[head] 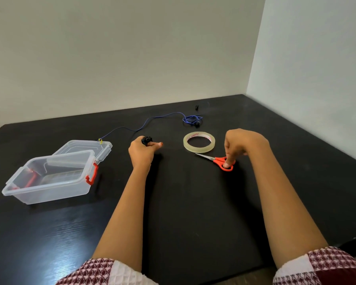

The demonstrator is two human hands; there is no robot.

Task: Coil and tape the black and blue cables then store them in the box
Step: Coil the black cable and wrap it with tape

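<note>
The clear plastic box with red latches (49, 192) sits open at the left, its lid behind it. The thin blue cable (190, 119) trails loose from beside the lid to a small tangle farther back. The left hand (141, 153) curls round a small bundle of black cable (146, 139). Light and springy, the bundle will likely unwind unless pinched across its loops. Right of the clear tape roll (199, 141), the right hand (239, 144) hooks a finger into the orange-handled scissors (221, 161) lying on the black table (183, 202).

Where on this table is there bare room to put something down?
Bare table lies between the forearms, in front of the box, and right of the scissors. Crowded: around the tape roll, blue cable, left hand and right hand.
</note>
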